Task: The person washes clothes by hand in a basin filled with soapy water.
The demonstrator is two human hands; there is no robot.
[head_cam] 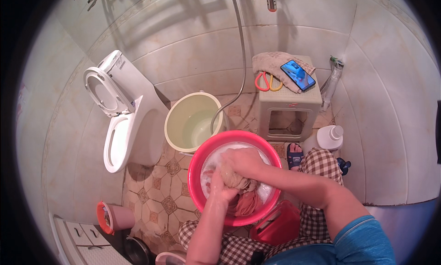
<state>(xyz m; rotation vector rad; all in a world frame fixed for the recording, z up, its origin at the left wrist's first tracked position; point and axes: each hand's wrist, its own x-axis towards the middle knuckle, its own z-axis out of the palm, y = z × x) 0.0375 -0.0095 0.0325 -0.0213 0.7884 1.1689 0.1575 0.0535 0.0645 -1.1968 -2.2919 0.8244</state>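
Note:
Between my knees stands a pink plastic basin (195, 196) of sudsy water. Inside it, my left hand (220, 189) and my right hand (243, 160) grip a wet beige cloth (232, 178), the left from below and the right from above. White foam hides some of the fingers. A reddish wet cloth (247, 203) lies on the near side of the basin, partly in the water, close to my left wrist.
A cream bucket (172, 127) of water with a shower hose (243, 58) in it stands behind the basin. A plastic stool (289, 99) holds a towel, scissors and a phone (298, 75). Around are a toilet (119, 141), a white bottle (329, 137) and a pink trash bin (120, 217).

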